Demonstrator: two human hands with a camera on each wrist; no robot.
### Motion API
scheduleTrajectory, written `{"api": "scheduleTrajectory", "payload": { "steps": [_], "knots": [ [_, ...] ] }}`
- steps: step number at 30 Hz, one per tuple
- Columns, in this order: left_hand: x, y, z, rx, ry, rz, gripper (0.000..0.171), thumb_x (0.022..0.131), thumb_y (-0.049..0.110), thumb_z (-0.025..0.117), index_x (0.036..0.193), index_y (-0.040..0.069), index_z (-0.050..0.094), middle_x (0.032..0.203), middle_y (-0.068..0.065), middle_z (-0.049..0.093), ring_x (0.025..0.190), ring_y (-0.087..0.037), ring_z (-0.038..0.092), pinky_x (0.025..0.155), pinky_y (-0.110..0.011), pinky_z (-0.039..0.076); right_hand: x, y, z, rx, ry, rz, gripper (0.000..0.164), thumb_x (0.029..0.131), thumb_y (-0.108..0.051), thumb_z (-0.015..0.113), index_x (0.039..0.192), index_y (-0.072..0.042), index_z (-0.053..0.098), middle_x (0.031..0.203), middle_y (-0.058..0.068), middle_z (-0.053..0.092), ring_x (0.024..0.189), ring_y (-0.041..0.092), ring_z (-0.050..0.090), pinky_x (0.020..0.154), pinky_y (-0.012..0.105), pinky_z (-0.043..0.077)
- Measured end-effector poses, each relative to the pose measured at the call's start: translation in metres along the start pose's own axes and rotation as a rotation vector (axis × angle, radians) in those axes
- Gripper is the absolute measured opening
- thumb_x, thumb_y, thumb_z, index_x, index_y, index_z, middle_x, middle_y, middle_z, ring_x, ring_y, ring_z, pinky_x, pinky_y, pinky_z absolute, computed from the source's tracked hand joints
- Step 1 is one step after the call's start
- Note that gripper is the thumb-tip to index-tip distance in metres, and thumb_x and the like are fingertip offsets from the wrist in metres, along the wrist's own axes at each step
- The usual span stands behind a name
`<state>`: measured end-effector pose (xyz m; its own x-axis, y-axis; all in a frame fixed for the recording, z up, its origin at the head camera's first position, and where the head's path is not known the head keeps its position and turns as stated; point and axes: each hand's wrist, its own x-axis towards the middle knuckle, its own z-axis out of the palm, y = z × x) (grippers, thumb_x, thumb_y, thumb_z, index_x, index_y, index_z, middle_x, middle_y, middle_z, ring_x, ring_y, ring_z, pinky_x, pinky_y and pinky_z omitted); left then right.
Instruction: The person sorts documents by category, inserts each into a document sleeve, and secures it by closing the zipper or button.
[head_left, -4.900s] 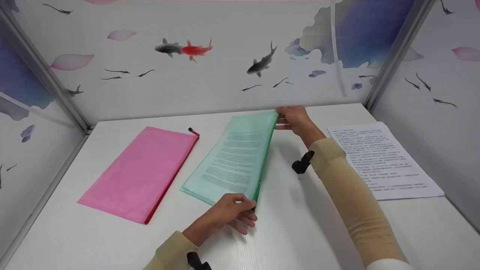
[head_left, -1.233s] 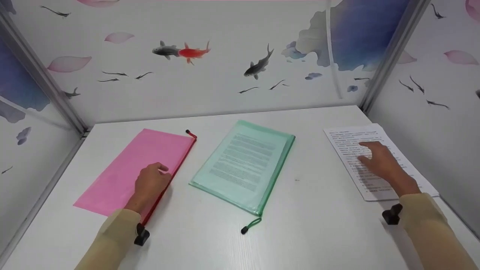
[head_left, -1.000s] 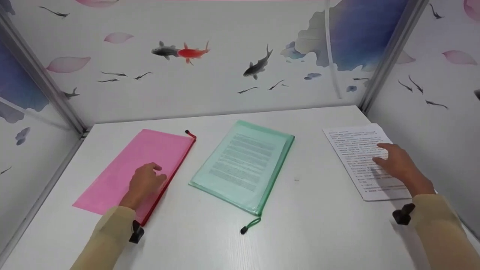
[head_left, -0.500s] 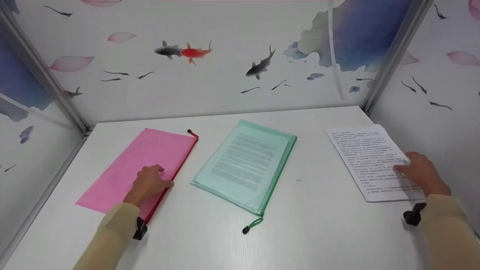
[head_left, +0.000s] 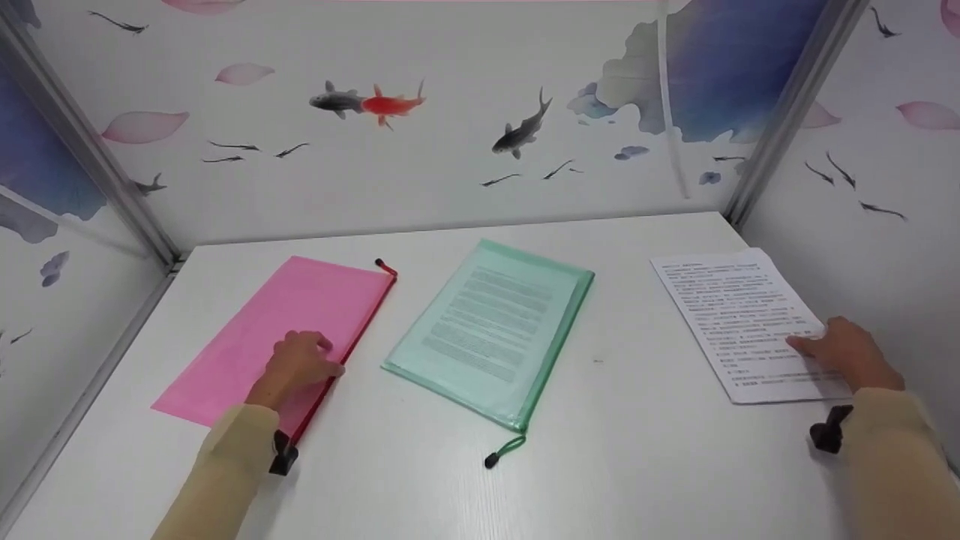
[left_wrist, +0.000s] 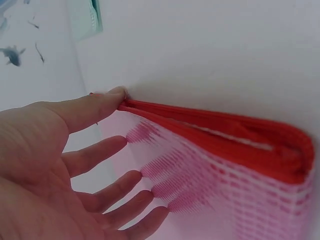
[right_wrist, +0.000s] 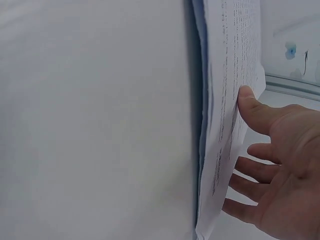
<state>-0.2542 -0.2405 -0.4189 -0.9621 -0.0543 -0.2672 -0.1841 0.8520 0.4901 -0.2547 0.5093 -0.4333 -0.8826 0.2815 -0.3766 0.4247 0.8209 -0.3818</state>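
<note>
The pink mesh zip pouch (head_left: 247,352) lies flat at the left, its red zip edge facing right. My left hand (head_left: 296,366) is on it, with the thumb at the zip edge and the fingertips on the mesh face. In the left wrist view the pouch's red zip edges (left_wrist: 225,132) stand parted beside the thumb. At the right lies a stack of printed paper (head_left: 727,322). My right hand (head_left: 855,352) grips its right edge, thumb on the printed face and fingers at the edge, their tips partly hidden. In the right wrist view the sheets (right_wrist: 220,125) show separate edges.
A green zip pouch (head_left: 495,322) with printed sheets inside lies mid-table, its looped zip pull (head_left: 506,451) toward me. The white table (head_left: 600,480) is enclosed by walls (head_left: 450,165) printed with fish and petals.
Both hands have left the green pouch, which now lies flat. The left hand has come onto the pink pouch's zip edge; the right has slid across the paper to its right edge.
</note>
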Motion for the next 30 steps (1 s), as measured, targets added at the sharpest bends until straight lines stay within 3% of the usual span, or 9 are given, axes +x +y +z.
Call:
{"api": "scheduleTrajectory", "payload": {
  "steps": [9, 16, 21, 25, 30],
  "knots": [
    [0.001, -0.006, -0.004, -0.075, -0.029, 0.012, 0.040, 0.094, 0.018, 0.068, 0.125, -0.006, 0.061, 0.124, -0.027, 0.063, 0.106, -0.037, 0.060, 0.099, -0.054, 0.053, 0.000, 0.006, 0.000, -0.033, 0.010, 0.007, 0.089, 0.096, -0.046, 0.062, 0.129, 0.030, 0.032, 0.095, 0.027, 0.051, 0.086, 0.036, 0.050, 0.073, 0.041, 0.042],
    [0.004, -0.009, -0.002, -0.152, -0.024, 0.022, 0.025, 0.096, 0.011, 0.062, 0.115, -0.005, 0.068, 0.109, -0.022, 0.068, 0.081, -0.023, 0.061, 0.074, -0.032, 0.057, -0.003, 0.009, 0.007, -0.025, 0.094, -0.017, 0.089, 0.094, -0.048, 0.064, 0.128, 0.029, 0.037, 0.092, 0.027, 0.055, 0.082, 0.034, 0.051, 0.067, 0.038, 0.042],
    [0.005, -0.010, -0.001, -0.175, -0.002, 0.025, 0.023, 0.096, 0.008, 0.060, 0.112, -0.006, 0.069, 0.104, -0.021, 0.069, 0.079, -0.021, 0.060, 0.069, -0.027, 0.053, -0.010, 0.005, 0.012, -0.036, 0.163, -0.005, 0.080, 0.094, -0.045, 0.064, 0.123, 0.027, 0.044, 0.084, 0.023, 0.055, 0.074, 0.030, 0.050, 0.059, 0.035, 0.040],
    [0.004, -0.011, 0.000, -0.191, 0.013, 0.041, 0.023, 0.097, 0.007, 0.061, 0.114, -0.008, 0.068, 0.104, -0.023, 0.069, 0.079, -0.022, 0.060, 0.067, -0.026, 0.052, -0.014, 0.001, 0.012, -0.030, 0.180, 0.031, 0.075, 0.094, -0.042, 0.066, 0.123, 0.024, 0.046, 0.087, 0.024, 0.057, 0.076, 0.032, 0.050, 0.061, 0.038, 0.040],
    [0.003, -0.013, -0.001, -0.244, 0.021, 0.057, 0.025, 0.097, 0.008, 0.062, 0.116, -0.007, 0.068, 0.109, -0.023, 0.068, 0.083, -0.022, 0.060, 0.069, -0.026, 0.053, -0.015, -0.001, 0.012, 0.063, 0.186, 0.059, 0.074, 0.093, -0.040, 0.067, 0.126, 0.023, 0.044, 0.097, 0.028, 0.057, 0.083, 0.034, 0.051, 0.067, 0.040, 0.041]
  ]
}}
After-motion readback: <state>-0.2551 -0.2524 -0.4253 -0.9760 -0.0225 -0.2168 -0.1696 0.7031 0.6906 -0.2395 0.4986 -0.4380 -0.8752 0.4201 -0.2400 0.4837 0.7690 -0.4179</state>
